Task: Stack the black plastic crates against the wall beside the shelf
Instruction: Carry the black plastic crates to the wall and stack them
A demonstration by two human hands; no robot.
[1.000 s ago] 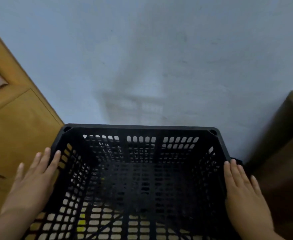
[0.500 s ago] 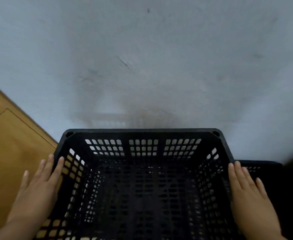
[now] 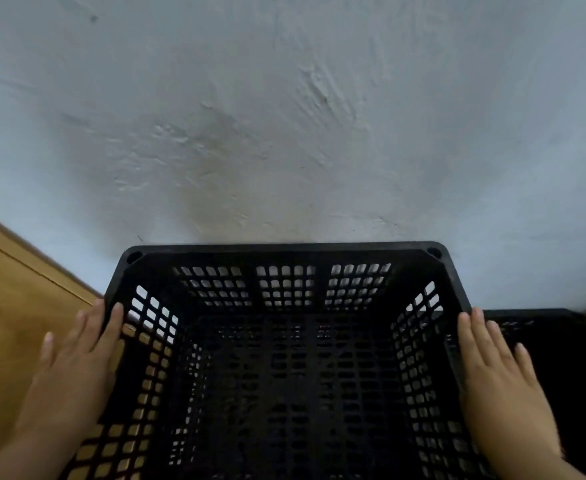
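The black plastic crate (image 3: pixel 284 358), open top up with grid-perforated walls and floor, stands with its far rim close against the grey wall (image 3: pixel 284 116), a second black crate (image 3: pixel 541 327) sitting lower, just beside its right side.

1. The way ahead is closed by the pale wall (image 3: pixel 284 116); the far rim of the black crate (image 3: pixel 284 249) is seen close to it.
2. On the left, room is bounded by a wooden panel (image 3: pixel 14 306); the left hand (image 3: pixel 73 368) is laid flat in the gap beside the crate's side.
3. On the right, a second black crate (image 3: pixel 548 327) is set lower, just beside; the right hand (image 3: pixel 499 379) is passed above it.
4. The crate's inside is left open from above.
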